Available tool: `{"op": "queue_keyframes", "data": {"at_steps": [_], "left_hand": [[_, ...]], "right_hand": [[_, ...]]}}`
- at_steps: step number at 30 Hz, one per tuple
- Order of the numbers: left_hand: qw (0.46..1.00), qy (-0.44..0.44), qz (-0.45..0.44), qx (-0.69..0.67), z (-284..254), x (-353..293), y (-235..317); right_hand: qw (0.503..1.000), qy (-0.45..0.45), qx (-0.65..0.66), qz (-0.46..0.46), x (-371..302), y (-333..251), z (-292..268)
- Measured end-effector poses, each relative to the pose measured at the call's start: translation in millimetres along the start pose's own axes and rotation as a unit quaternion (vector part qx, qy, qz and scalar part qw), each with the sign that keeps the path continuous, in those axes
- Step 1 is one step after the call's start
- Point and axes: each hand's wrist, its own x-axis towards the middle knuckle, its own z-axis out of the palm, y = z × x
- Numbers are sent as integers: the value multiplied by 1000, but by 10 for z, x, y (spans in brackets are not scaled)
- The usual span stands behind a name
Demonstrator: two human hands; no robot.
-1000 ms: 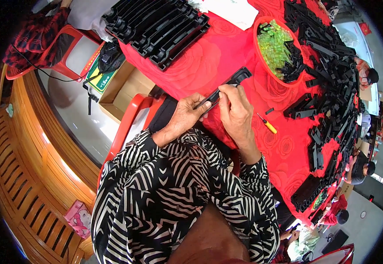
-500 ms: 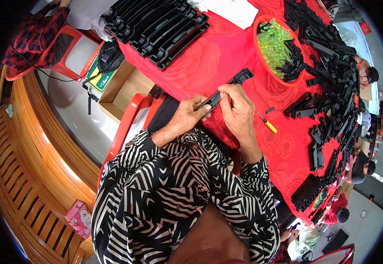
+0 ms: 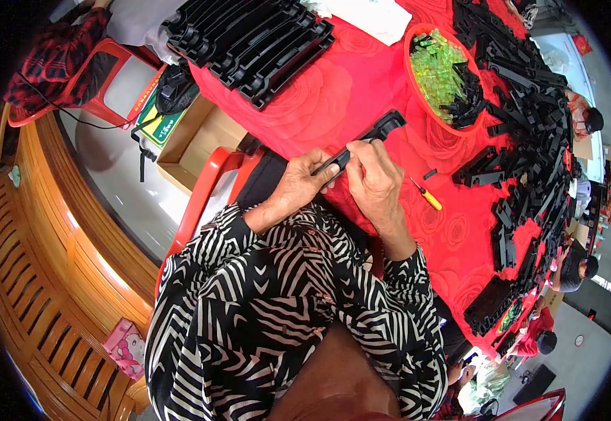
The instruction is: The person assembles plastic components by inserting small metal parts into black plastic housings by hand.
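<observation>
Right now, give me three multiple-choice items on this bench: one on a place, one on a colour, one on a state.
1. Where does the small screwdriver lie?
A. In the bowl
B. On the tablecloth, to the right of the right hand
C. In the cardboard box

2. What colour is the tablecloth?
A. Red
B. Blue
C. White

3. How is the long black plastic part held?
A. Lying untouched on the table
B. By the left hand alone
C. By both hands at its near end

Answers: 1 B, its yellow handle rests on the cloth beside the right hand. 2 A, the cloth is red with a rose pattern. 3 C, the left hand and the right hand both close on the near end.
</observation>
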Motion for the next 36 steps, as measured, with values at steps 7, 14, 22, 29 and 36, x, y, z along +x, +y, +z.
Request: {"op": "queue_keyframes", "data": {"at_steps": [7, 14, 22, 29, 36], "left_hand": [[999, 6, 35, -3, 5, 32, 51], [996, 14, 11, 83, -49, 23, 74], [999, 6, -1, 33, -2, 3, 104], [999, 4, -12, -38, -73, -27, 71], [999, 9, 19, -38, -79, -35, 77]], "right_hand": [[995, 26, -73, -62, -50, 28, 2], [974, 46, -177, -137, -47, 32, 28], [972, 15, -182, -149, -33, 52, -68], [965, 220, -67, -125, 104, 57, -159], [949, 147, 175, 216, 85, 28, -206]]}}
